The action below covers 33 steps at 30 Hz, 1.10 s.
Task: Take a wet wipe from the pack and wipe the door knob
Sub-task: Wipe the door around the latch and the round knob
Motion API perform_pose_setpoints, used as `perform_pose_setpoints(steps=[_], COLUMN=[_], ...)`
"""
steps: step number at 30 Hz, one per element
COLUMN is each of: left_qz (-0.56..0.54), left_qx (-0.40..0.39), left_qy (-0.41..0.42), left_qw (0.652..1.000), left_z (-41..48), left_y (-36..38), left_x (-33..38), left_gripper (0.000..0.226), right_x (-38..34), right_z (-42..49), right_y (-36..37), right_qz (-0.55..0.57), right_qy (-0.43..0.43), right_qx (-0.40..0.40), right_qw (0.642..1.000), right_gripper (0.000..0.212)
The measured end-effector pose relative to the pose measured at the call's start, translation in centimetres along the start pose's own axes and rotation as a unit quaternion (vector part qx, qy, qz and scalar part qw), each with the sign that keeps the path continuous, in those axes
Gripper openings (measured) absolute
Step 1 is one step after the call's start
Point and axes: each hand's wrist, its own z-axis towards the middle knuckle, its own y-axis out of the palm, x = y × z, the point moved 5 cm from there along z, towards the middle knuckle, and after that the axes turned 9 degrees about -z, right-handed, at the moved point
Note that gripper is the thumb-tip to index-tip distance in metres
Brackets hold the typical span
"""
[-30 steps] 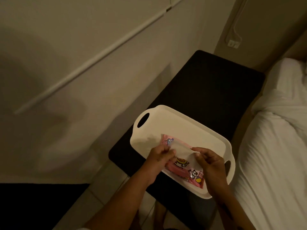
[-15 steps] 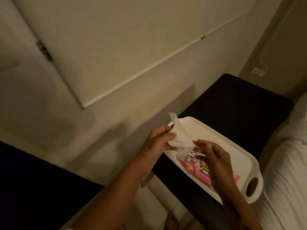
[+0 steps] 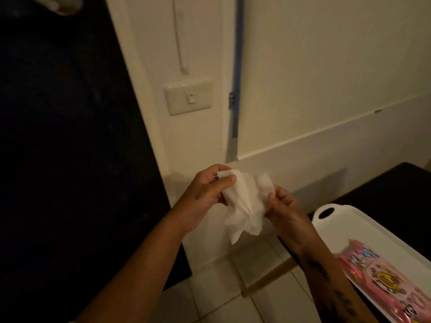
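Hanging crumpled between left hand [image 3: 205, 190] and right hand [image 3: 283, 206], wet wipe [image 3: 242, 206]

Dim room: cream wall [image 3: 326, 66], light switch [image 3: 190, 97], tiled floor [image 3: 221, 299], dark table [image 3: 384, 192].

A dim room in a home or lodging is shown. Plain cream walls are seen, with a rocker light switch [image 3: 189, 97] set in a plate on a narrow strip of wall. Beside it, a thin cable conduit [image 3: 179, 36] is run upward. To the right, the edge of a pale door [image 3: 326, 66] is met by a small metal latch [image 3: 231, 101] at the gap. The floor [image 3: 224, 297] is laid with light tiles. A dark worktop [image 3: 396, 187] is placed against the wall at the right, and a white handled tray [image 3: 349, 220] with a pink printed pack of wipes [image 3: 382, 280] is kept on it. A large dark surface [image 3: 65, 148] fills the left; what it is cannot be told.
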Motion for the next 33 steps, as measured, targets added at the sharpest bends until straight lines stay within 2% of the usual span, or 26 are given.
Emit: perform_pose_setpoints(steps=[2,6,9,11,14,16,20,24,27,30,33], left_qz=[0.025,0.090,0.121,0.137,0.160,0.176,0.206,0.248,0.275,0.302,0.301], left_qx=[0.053,0.153,0.193,0.208,0.242,0.266,0.315,0.365,0.396,0.424,0.437], left_qy=[0.028,0.101,0.155,0.182,0.213,0.234,0.257,0.271,0.276,0.285,0.296], left_qw=[0.998,0.979,0.961,0.951,0.933,0.918,0.890,0.855,0.832,0.805,0.794], left_z=[-1.5,-5.0,-7.1,-8.0,-9.0,-9.4,-9.4,-8.9,-7.7,-6.2,-4.8], left_y=[-2.4,-6.7,-8.5,-9.3,-10.3,-10.9,-11.9,-12.9,-13.6,-14.2,-14.7], left_x=[1.8,6.6,10.6,12.9,16.3,18.7,23.4,27.2,29.9,32.1,33.8], left_gripper=[0.012,0.006,0.009,0.010,0.011,0.012,0.013,0.009,0.007,0.004,0.006], right_x=[-0.8,-3.6,-6.0,-7.7,-10.4,-12.6,-16.8,-20.1,-22.4,-24.0,-25.3], right_z=[0.5,1.4,2.2,2.8,4.1,5.0,6.9,9.2,11.4,13.8,16.0], right_y=[2.1,7.3,10.6,12.5,15.0,16.5,19.8,22.1,23.6,24.6,25.6], right_qz=[0.005,-0.031,-0.078,-0.096,-0.139,-0.167,-0.180,-0.182,-0.176,-0.153,-0.142], right_qy=[-0.031,-0.095,-0.140,-0.169,-0.211,-0.240,-0.288,-0.300,-0.296,-0.275,-0.257], right_qx=[0.009,-0.004,0.002,0.005,0.028,0.042,0.026,0.020,0.031,0.045,0.063], right_qw=[0.999,0.995,0.987,0.981,0.967,0.955,0.940,0.936,0.938,0.948,0.954], right_gripper=[0.016,0.006,0.011,0.003,0.012,0.010,0.012,0.007,0.016,0.016,0.012])
